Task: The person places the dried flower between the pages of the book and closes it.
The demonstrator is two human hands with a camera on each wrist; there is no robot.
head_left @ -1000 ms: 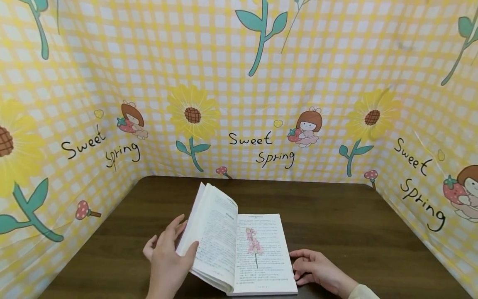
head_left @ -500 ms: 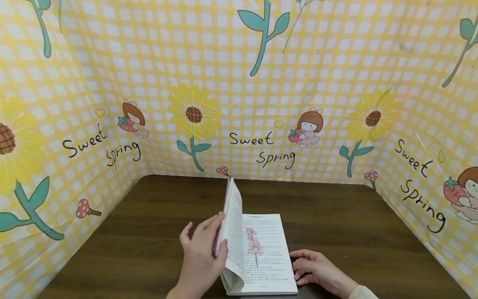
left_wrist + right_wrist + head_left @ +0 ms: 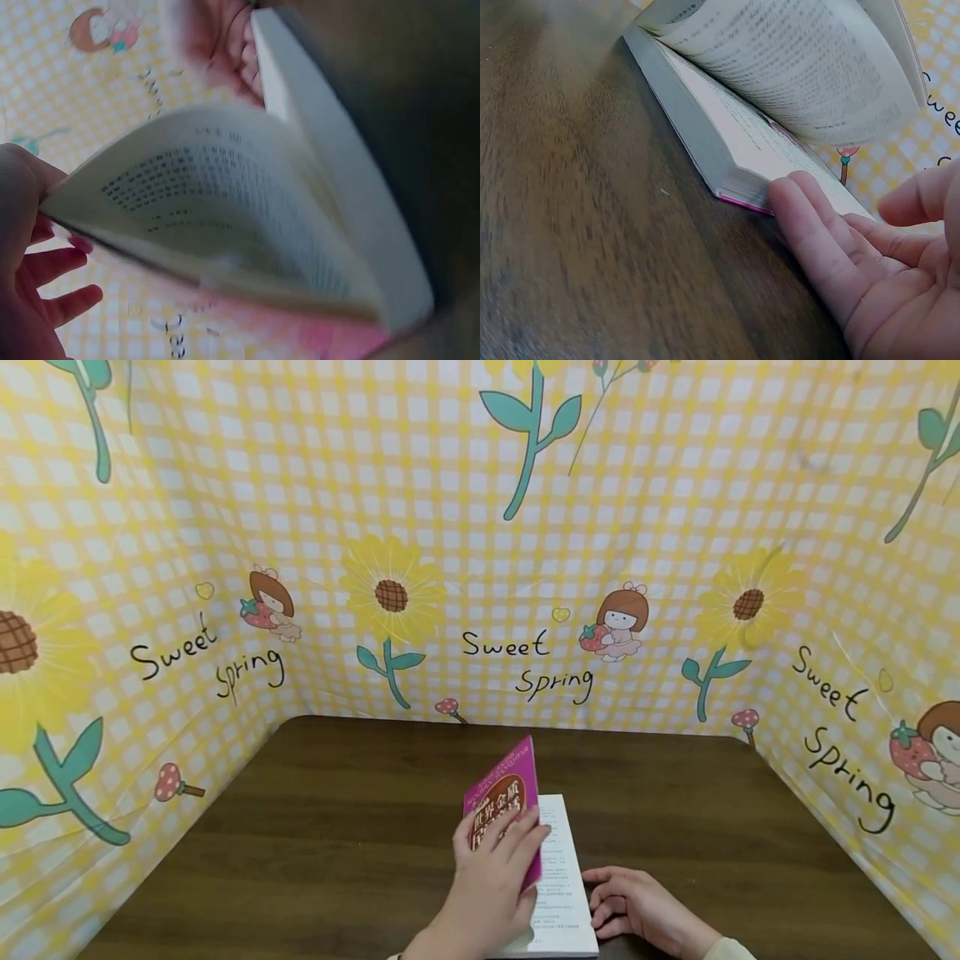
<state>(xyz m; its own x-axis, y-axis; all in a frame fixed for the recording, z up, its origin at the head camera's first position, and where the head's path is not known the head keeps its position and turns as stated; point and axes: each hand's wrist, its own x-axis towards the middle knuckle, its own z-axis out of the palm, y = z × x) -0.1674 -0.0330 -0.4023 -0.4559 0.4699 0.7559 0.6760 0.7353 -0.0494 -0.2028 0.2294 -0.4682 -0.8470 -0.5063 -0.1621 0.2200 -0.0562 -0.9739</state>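
Observation:
A thick paperback book (image 3: 558, 885) lies on the table, its lifted front part tilted over the right-hand page. My left hand (image 3: 487, 881) grips that part, fingers across the magenta cover (image 3: 501, 770) with its large white characters. In the left wrist view the thumb lies on the inner page (image 3: 172, 172) and the fingers are under the cover; the leaves bow. My right hand (image 3: 648, 910) rests at the book's right edge, its fingertips touching the page block (image 3: 742, 184). Between the leaves, the right wrist view shows a sliver of the pink pressed flower (image 3: 781, 131); the head view hides it.
The dark wooden table (image 3: 337, 802) extends around the book. A yellow checked cloth (image 3: 480, 577) with printed sunflowers and lettering hangs behind and on both sides. A tiny green scrap (image 3: 665, 193) lies on the tabletop near the book.
My left hand has swung the cover and front pages from the left, past upright, over to the right. The flower page is now mostly covered. My right hand has stayed in place.

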